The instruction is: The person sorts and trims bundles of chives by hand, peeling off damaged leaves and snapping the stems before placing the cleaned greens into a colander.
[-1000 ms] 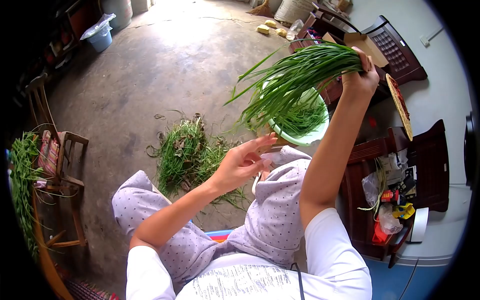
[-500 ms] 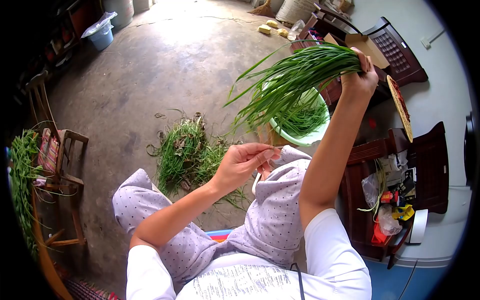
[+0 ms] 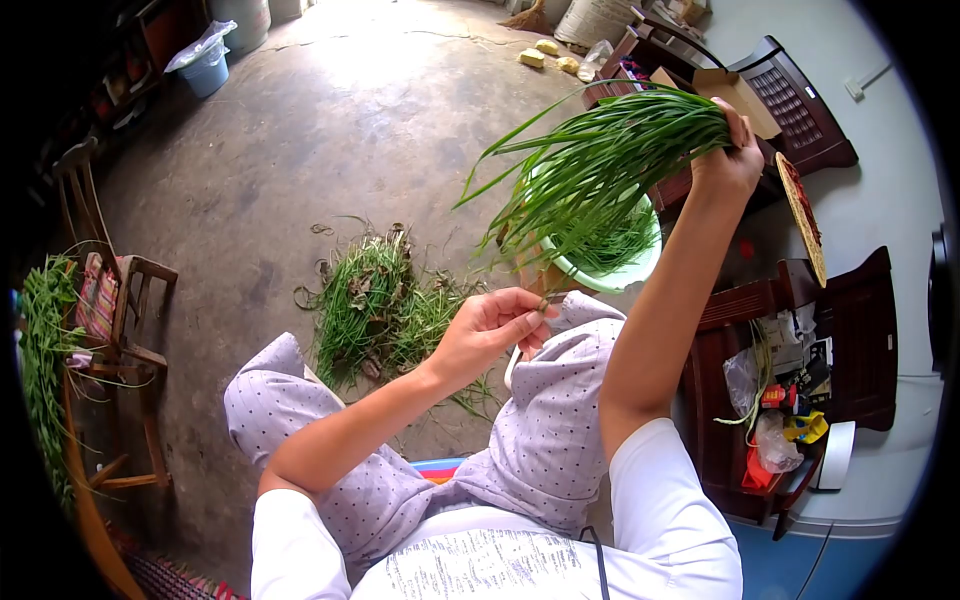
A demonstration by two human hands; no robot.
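Note:
My right hand (image 3: 728,155) is raised at the upper right, wrapped round the gathered end of a bunch of garlic chives (image 3: 610,145). The long green leaves fan out leftward and droop over a pale green basin (image 3: 640,270) that holds more chives (image 3: 610,245). Over my lap my left hand (image 3: 500,325) is closed in a pinch, with a tiny brownish bit at its fingertips that is too small to name. On the floor beyond my left forearm lies a heap of chives mixed with dry, withered leaves (image 3: 365,300).
On the left stand a wooden chair (image 3: 140,270) and leafy green stalks (image 3: 45,340). A blue bin (image 3: 205,75) sits at the far left. Along the right wall are dark wooden chairs (image 3: 735,320), one loaded with bags and small packets (image 3: 785,400). Yellowish lumps (image 3: 535,58) lie far off.
My right hand has shifted slightly right with the chives, and the leaf tips have swung a little to the right. My left hand keeps its pinch in nearly the same place.

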